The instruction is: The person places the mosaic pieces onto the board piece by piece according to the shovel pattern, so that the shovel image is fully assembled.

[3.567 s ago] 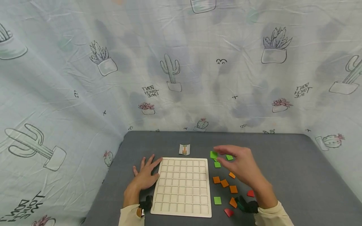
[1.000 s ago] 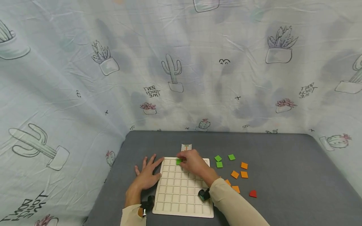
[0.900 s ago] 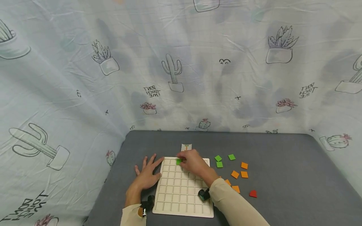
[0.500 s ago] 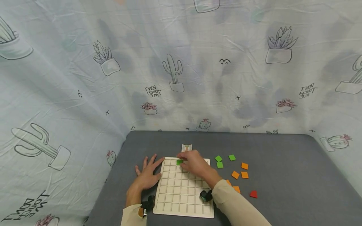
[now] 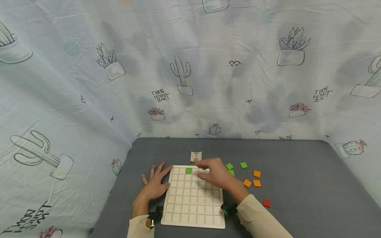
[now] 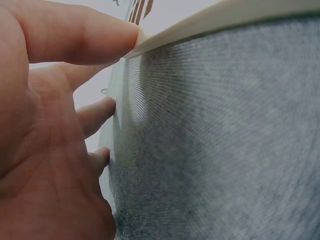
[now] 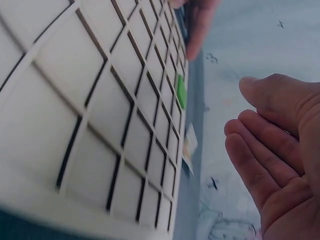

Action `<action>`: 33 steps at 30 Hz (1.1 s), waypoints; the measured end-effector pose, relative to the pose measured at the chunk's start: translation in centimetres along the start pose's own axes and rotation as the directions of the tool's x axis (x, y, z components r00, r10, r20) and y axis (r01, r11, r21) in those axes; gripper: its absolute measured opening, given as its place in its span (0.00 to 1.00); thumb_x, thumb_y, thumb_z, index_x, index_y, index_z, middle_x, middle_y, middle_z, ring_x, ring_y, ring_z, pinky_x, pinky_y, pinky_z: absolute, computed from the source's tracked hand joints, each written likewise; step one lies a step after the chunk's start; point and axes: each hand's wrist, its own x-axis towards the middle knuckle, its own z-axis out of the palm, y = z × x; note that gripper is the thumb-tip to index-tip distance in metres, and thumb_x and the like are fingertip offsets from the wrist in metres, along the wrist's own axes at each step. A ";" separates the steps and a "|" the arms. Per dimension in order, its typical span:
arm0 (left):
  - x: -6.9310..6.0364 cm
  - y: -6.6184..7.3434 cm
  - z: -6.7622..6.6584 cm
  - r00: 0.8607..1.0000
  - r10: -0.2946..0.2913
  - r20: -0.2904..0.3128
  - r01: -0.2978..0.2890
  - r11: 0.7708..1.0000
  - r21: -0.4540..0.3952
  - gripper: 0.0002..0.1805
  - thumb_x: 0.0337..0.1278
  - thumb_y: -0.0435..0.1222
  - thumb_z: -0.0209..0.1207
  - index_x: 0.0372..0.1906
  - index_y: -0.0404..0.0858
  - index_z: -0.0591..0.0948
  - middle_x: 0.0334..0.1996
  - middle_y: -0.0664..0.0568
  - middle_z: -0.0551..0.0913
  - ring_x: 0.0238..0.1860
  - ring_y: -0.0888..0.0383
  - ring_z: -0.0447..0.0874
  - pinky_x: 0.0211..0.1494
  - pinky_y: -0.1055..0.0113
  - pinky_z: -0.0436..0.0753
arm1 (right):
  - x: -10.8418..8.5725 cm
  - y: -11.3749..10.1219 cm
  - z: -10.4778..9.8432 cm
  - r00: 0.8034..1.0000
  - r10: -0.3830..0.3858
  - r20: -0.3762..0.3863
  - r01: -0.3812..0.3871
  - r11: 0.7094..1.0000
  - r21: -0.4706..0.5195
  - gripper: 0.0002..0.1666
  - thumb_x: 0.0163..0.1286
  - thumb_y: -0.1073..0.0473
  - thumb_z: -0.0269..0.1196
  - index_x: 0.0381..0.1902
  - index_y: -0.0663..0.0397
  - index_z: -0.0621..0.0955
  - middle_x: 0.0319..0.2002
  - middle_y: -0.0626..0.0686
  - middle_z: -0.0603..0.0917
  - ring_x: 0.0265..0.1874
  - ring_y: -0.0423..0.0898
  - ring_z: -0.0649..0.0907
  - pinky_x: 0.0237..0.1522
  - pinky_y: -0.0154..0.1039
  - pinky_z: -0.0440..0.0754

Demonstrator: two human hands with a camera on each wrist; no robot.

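A pale wooden grid board (image 5: 192, 200) lies on the grey table, and one green square tile (image 5: 189, 170) sits in its far row, in the third cell from the left. My left hand (image 5: 154, 185) rests spread at the board's left edge; in the left wrist view the thumb of that hand (image 6: 50, 125) touches the board's edge (image 6: 200, 25). Above the board's far right part is my right hand (image 5: 218, 175), thumb and fingers apart with nothing between them. The right wrist view shows this hand (image 7: 280, 150) empty beside the board (image 7: 100, 120) and the green tile (image 7: 181, 92).
A small patterned card (image 5: 195, 156) lies just beyond the board. Right of the board are loose green tiles (image 5: 243, 165), orange tiles (image 5: 257, 173) and a red piece (image 5: 266, 203). My right forearm covers part of that area. A cactus-print cloth (image 5: 208, 82) hangs behind the table.
My right hand, which carried fingers over the far row, has let go of the green tile and moved right. The tile stays in its cell. My left hand has not visibly moved lately.
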 end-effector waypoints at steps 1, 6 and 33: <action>0.0 0.0 0.0 1.000 0.001 -0.001 -0.001 1.000 -0.003 0.39 0.71 0.30 0.62 0.85 0.49 0.71 0.90 0.37 0.51 0.89 0.26 0.30 0.75 0.16 0.17 | -0.4 0.1 -0.4 1.000 0.010 -0.008 -0.010 1.000 0.008 0.23 0.74 0.62 0.73 0.65 0.58 0.88 0.58 0.59 0.92 0.52 0.58 0.93 0.55 0.53 0.93; -0.1 0.1 -0.1 1.000 0.006 0.005 -0.005 1.000 -0.019 0.39 0.72 0.30 0.62 0.85 0.48 0.70 0.90 0.37 0.50 0.89 0.26 0.29 0.76 0.18 0.16 | -2.3 0.5 -2.1 0.996 0.082 -0.046 -0.081 0.996 0.020 0.24 0.74 0.61 0.74 0.66 0.55 0.88 0.61 0.57 0.91 0.54 0.58 0.92 0.56 0.57 0.92; -0.2 0.2 -0.2 1.000 -0.007 0.017 0.007 1.000 -0.026 0.39 0.72 0.30 0.62 0.85 0.49 0.70 0.90 0.38 0.49 0.89 0.27 0.28 0.76 0.17 0.16 | -11.6 2.7 -7.1 0.971 0.179 -0.157 -0.168 0.982 0.082 0.23 0.69 0.57 0.79 0.60 0.55 0.90 0.55 0.50 0.94 0.51 0.53 0.93 0.53 0.53 0.94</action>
